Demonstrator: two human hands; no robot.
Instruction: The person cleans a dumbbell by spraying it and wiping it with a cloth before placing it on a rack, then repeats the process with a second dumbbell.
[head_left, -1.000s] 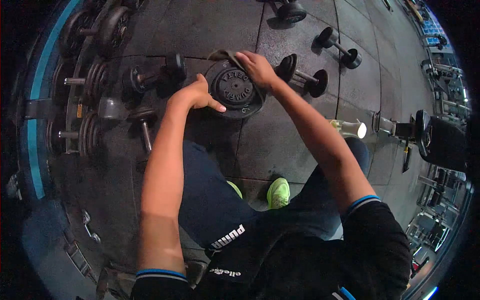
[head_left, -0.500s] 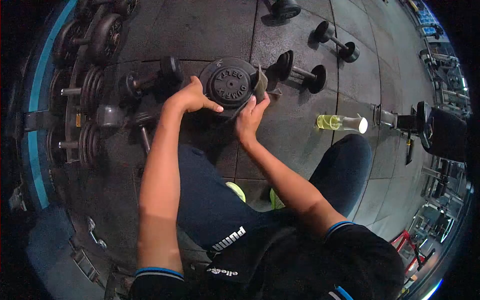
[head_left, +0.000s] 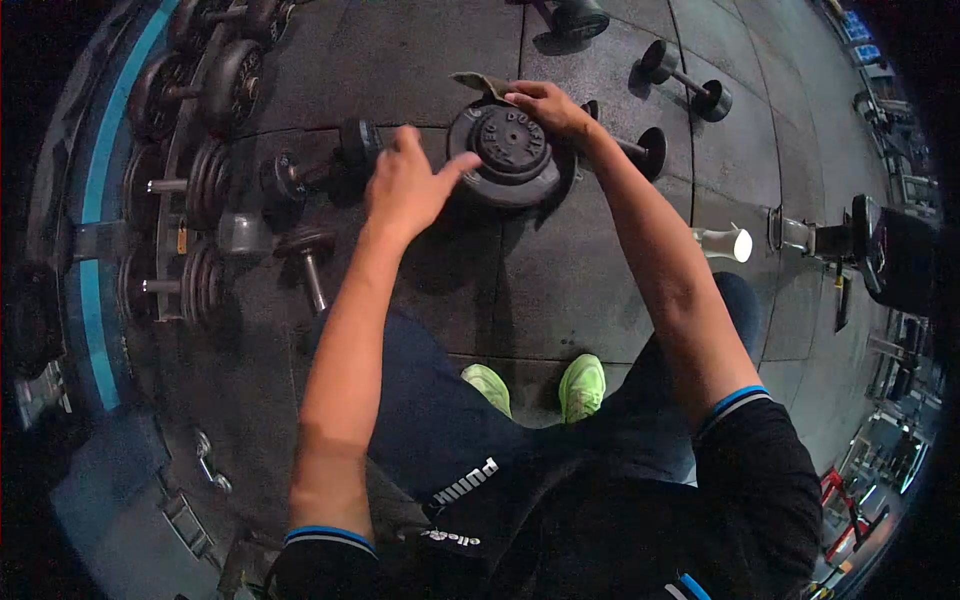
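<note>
A black dumbbell (head_left: 512, 150) stands on the floor mat, its round end with raised lettering facing up. My right hand (head_left: 548, 106) is at the far edge of that end, fingers closed on a folded grey-green cloth (head_left: 482, 84) that sticks out to the left along the rim. My left hand (head_left: 412, 188) is open beside the near-left edge, thumb spread out to the rim and fingers pointing away from me. Another dumbbell (head_left: 360, 147) lies just left of the left hand. My right forearm partly covers a dumbbell (head_left: 652, 152) on the right.
More dumbbells (head_left: 685, 82) lie on the dark rubber floor. A rack with weight plates (head_left: 207, 185) runs along the left. A spray bottle (head_left: 725, 243) is partly behind my right arm, with a padded bench (head_left: 895, 245) beyond. My yellow-green shoes (head_left: 582, 388) are below.
My right hand has moved with the cloth from the dumbbell's right side to its far edge. The lettered end has turned. My left hand has opened away from the rim slightly.
</note>
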